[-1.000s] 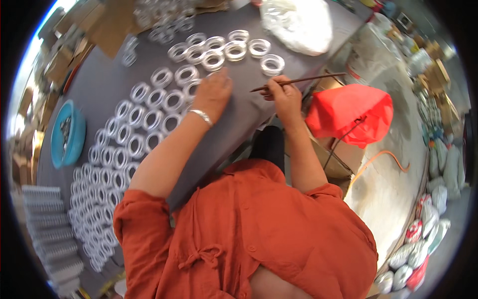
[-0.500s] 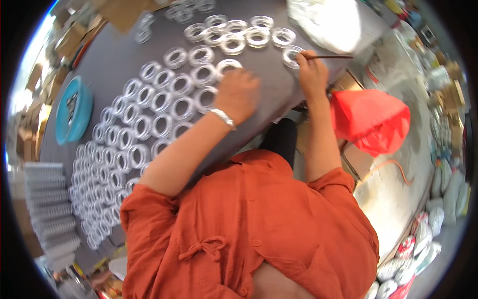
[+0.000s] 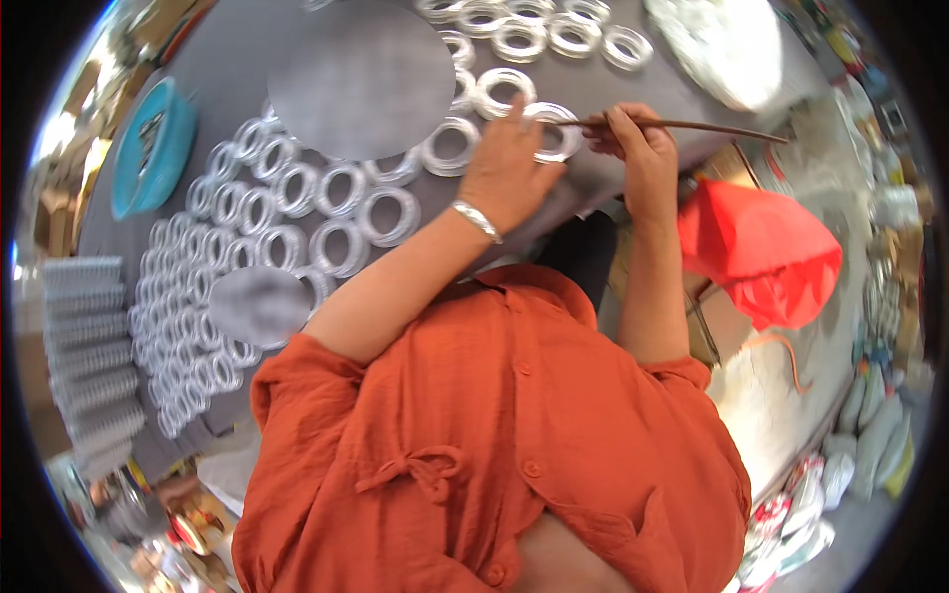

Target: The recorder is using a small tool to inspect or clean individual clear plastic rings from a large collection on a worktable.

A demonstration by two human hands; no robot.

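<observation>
My right hand (image 3: 641, 158) pinches a thin brown stick (image 3: 722, 127), its left end over a clear plastic ring (image 3: 565, 145). My left hand (image 3: 506, 176), with a silver bracelet at the wrist, lies palm down at that ring's left side. Its thumb and forefinger are spread apart, and the fingertips seem to touch the rim. Just beyond the left hand lie another clear ring (image 3: 504, 71) and, left of it, a further ring (image 3: 450, 124). Whether the stick's tip touches the ring is too blurred to tell.
Many clear rings (image 3: 339, 190) stand in rows on the grey table (image 3: 237, 59). Smooth grey patches hide some. At left are a blue basin (image 3: 183, 148) and stacked clear trays (image 3: 94, 346). A white bag (image 3: 712, 44) lies far right; a red bag (image 3: 756, 247) hangs beside my right arm.
My left hand has moved right, from another ring to the one at the stick's end. The right hand still holds the stick. The whole view has shifted.
</observation>
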